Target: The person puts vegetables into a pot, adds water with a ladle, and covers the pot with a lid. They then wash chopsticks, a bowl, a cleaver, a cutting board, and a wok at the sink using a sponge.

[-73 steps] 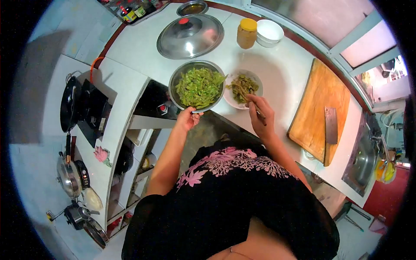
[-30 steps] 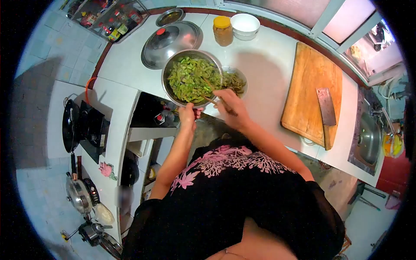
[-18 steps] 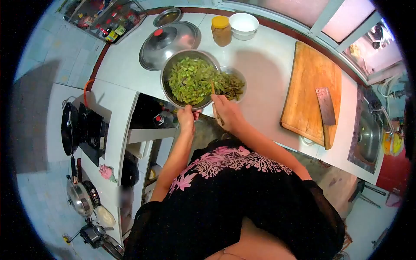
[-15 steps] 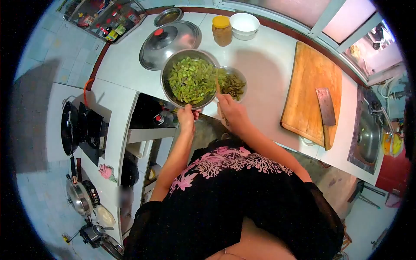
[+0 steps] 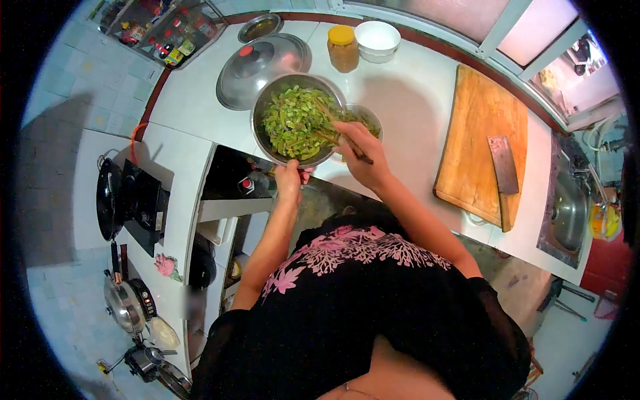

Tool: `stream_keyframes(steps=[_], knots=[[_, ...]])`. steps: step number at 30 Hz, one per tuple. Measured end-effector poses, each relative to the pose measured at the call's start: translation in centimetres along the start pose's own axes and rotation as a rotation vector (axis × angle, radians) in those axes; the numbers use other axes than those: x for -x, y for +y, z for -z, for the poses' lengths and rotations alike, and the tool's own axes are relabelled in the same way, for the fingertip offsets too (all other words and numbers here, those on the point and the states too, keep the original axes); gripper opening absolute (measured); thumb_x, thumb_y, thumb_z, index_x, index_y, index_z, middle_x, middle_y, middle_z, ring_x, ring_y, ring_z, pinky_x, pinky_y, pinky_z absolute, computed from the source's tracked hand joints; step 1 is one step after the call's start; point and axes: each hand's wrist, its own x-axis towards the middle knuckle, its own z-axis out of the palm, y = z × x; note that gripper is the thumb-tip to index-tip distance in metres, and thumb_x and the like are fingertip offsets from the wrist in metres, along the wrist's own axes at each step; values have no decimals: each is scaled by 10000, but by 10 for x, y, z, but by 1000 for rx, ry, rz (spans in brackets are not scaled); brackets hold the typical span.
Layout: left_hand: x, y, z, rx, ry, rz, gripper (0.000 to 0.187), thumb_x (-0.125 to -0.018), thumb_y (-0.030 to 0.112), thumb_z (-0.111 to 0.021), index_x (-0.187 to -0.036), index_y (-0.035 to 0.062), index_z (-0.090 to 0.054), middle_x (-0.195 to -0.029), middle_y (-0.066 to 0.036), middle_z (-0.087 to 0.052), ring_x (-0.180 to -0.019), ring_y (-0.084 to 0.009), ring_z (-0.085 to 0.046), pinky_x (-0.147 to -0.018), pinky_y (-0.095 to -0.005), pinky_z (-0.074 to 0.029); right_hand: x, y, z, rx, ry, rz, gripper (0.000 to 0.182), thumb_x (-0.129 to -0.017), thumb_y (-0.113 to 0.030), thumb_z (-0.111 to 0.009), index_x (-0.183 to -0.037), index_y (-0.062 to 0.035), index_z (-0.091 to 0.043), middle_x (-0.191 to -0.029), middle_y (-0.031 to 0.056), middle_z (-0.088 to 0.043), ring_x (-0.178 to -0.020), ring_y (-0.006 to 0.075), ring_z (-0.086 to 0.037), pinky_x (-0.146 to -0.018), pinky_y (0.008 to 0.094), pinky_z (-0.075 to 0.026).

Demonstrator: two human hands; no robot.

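Note:
My left hand grips the near rim of a metal pot or deep pan; whether it has a handle is hidden. Chopped green vegetables fill much of it. With my right hand I hold a pair of wooden chopsticks, fingers closed round them, their tips among the greens. Just right of the pot, partly behind it and my right hand, stands a smaller metal bowl with darker green food inside.
A domed lid, a yellow-capped jar and white bowls stand at the back. To the right, a cleaver lies on a wooden cutting board, beside a sink. A wok is at left.
My right hand has moved slightly up and to the right, and the chopsticks have swung from over the smaller bowl into the pot's greens. The left hand keeps its grip.

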Motion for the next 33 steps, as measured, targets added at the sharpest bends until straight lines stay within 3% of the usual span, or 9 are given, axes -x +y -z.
stream_keyframes(steps=[5,8,14,20,23,24,27,33], knots=[[6,3,-2,-19,-12,-5,222,-812,143,-448,-711,-41,-520,-640,-161,-619,-401,-136,-481,-363,-262,-373,-7,-3,-13,310,-64,76,230,-799,-32,-543,-1028,-8,-532,-849,159,-569,-684,303,-585,-600,345,-471],[2,-2,-1,-11,11,-11,230,-811,148,-447,-697,-38,-518,-631,-159,-616,-398,-137,-475,-362,-264,-369,-4,-6,-15,369,-124,6,198,-804,-58,-542,-1000,-27,-536,-854,169,-567,-694,343,-567,-581,377,-461],[-11,-8,-1,-3,53,-51,251,-813,146,-427,-671,-35,-526,-618,-150,-615,-393,-138,-470,-362,-268,-368,5,-4,-7,390,-110,-50,190,-796,-47,-551,-986,-28,-548,-828,160,-576,-683,344,-572,-587,369,-471],[-21,0,-4,-47,93,-31,247,-819,111,-406,-688,-33,-559,-570,-99,-596,-381,-106,-456,-343,-241,-359,14,-2,22,341,55,-55,159,-805,-31,-560,-961,-9,-583,-851,158,-605,-714,276,-619,-618,313,-485],[-27,-5,1,-55,56,-39,247,-827,154,-426,-709,-27,-545,-610,-125,-622,-411,-123,-493,-362,-252,-385,23,15,35,260,90,-139,155,-834,-36,-543,-976,8,-587,-840,136,-621,-711,193,-635,-620,282,-491],[-28,-6,1,-58,54,-45,246,-833,157,-426,-718,-25,-546,-614,-121,-623,-419,-117,-493,-366,-249,-385,24,15,36,112,93,-274,159,-858,-35,-514,-988,24,-582,-830,110,-622,-723,148,-629,-622,250,-492],[-30,-8,2,-50,47,-61,251,-837,159,-424,-728,-27,-552,-618,-117,-624,-427,-113,-492,-370,-248,-383,17,11,47,157,82,-243,169,-871,-39,-491,-998,29,-580,-822,91,-619,-730,144,-629,-629,232,-497],[-18,4,-3,-72,43,-37,268,-826,121,-400,-692,-30,-576,-569,-84,-592,-395,-106,-469,-347,-242,-357,-2,-5,15,-211,-23,-297,196,-871,-26,-478,-1043,27,-556,-926,87,-585,-717,146,-624,-627,251,-509]])
